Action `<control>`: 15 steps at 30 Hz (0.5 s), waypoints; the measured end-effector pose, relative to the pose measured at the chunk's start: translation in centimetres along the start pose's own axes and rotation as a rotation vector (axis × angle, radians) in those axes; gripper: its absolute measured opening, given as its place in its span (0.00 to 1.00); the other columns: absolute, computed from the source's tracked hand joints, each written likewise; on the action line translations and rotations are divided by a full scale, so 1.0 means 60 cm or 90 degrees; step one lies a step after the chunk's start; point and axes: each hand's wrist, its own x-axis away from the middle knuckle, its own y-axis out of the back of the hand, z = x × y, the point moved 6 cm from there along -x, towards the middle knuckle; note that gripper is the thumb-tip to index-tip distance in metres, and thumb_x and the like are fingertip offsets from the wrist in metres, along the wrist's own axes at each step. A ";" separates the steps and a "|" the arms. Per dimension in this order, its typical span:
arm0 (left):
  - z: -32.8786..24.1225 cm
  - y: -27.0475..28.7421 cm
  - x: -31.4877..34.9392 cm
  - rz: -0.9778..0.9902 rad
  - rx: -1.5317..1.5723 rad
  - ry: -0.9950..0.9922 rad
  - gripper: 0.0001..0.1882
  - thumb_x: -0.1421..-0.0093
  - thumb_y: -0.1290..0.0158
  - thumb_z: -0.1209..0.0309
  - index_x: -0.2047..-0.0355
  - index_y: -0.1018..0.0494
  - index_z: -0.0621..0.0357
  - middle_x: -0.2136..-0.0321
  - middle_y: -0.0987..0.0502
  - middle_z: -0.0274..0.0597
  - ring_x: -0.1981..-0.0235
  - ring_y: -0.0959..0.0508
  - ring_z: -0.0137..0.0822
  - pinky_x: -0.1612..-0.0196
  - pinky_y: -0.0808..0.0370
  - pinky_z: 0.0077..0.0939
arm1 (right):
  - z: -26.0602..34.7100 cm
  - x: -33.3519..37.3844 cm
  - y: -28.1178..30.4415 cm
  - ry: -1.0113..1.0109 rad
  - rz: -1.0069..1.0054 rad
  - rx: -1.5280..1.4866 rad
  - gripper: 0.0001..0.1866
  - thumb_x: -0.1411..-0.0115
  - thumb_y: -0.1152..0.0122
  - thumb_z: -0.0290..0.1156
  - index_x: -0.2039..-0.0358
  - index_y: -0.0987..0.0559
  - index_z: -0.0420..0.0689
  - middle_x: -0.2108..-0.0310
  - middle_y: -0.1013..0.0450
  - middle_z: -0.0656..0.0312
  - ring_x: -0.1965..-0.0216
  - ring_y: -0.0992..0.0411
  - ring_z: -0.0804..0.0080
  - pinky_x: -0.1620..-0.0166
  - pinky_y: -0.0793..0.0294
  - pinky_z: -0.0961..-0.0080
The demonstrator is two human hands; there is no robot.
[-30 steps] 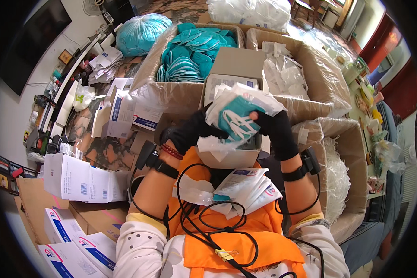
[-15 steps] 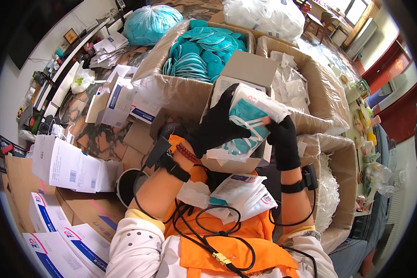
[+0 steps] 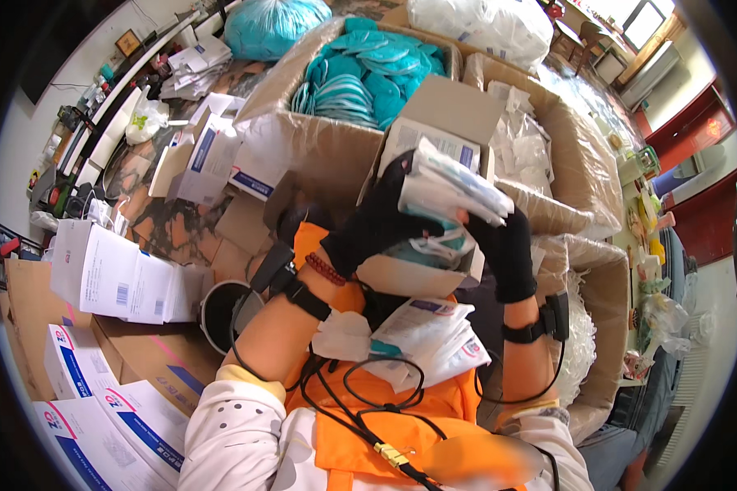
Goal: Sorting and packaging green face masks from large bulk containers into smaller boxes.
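A bundle of clear and white plastic packets of face masks (image 3: 454, 184) is gripped between my two black-gloved hands. My left hand (image 3: 377, 217) closes round its left side, and my right hand (image 3: 501, 250) holds its right end, bare fingertips showing. The bundle is tilted, with its packet edges toward me. Right below it is an open white carton (image 3: 413, 277) with its flap up at the back and teal masks in packets partly visible inside. More flat white packets (image 3: 426, 331) lie on the orange apron in my lap.
Behind the carton, a large lined box (image 3: 327, 141) holds loose teal mask pieces. To the right, lined boxes hold white pieces (image 3: 512, 139) and white straps (image 3: 580, 344). A dark-mouthed bucket (image 3: 225, 315) and white cartons (image 3: 106, 282) are at left. Black cables (image 3: 368, 425) cross my lap.
The packet bundle has turned in my hands: its teal face showed before, and now its white side and edges do. The view has shifted slightly.
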 end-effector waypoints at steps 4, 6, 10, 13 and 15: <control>-0.001 -0.018 0.008 -0.054 0.051 0.103 0.56 0.63 0.28 0.62 0.38 0.50 0.63 0.49 0.33 0.51 0.47 0.31 0.44 0.45 0.31 0.36 | -0.009 0.008 -0.024 -0.017 0.026 -0.035 0.19 0.48 0.31 0.32 0.56 0.23 0.39 0.66 0.21 0.58 0.64 0.27 0.81 0.60 0.27 0.79; -0.036 -0.012 0.004 -0.070 -0.006 0.069 0.56 0.62 0.29 0.59 0.39 0.50 0.65 0.48 0.34 0.51 0.46 0.31 0.43 0.45 0.32 0.36 | -0.007 0.011 -0.025 -0.022 0.031 -0.085 0.16 0.45 0.34 0.33 0.58 0.22 0.38 0.68 0.22 0.59 0.66 0.28 0.83 0.62 0.28 0.79; -0.038 0.008 0.014 -0.040 -0.103 -0.054 0.53 0.59 0.31 0.57 0.39 0.48 0.65 0.46 0.35 0.49 0.46 0.32 0.42 0.44 0.33 0.34 | 0.005 0.015 -0.003 -0.003 -0.001 0.087 0.14 0.42 0.38 0.31 0.58 0.23 0.37 0.74 0.24 0.63 0.71 0.31 0.84 0.68 0.30 0.79; 0.018 0.033 0.033 -0.083 0.037 0.012 0.41 0.48 0.37 0.62 0.40 0.45 0.64 0.45 0.37 0.46 0.45 0.33 0.40 0.42 0.36 0.33 | 0.014 0.023 0.019 0.058 -0.042 0.194 0.12 0.41 0.39 0.31 0.59 0.23 0.36 0.78 0.26 0.64 0.74 0.31 0.82 0.70 0.30 0.78; 0.060 0.055 0.046 -0.143 0.331 0.081 0.28 0.37 0.50 0.65 0.41 0.43 0.63 0.45 0.36 0.44 0.44 0.34 0.38 0.41 0.39 0.31 | 0.054 0.048 0.044 0.069 -0.180 0.133 0.10 0.41 0.39 0.31 0.64 0.23 0.36 0.80 0.27 0.61 0.76 0.31 0.78 0.71 0.31 0.75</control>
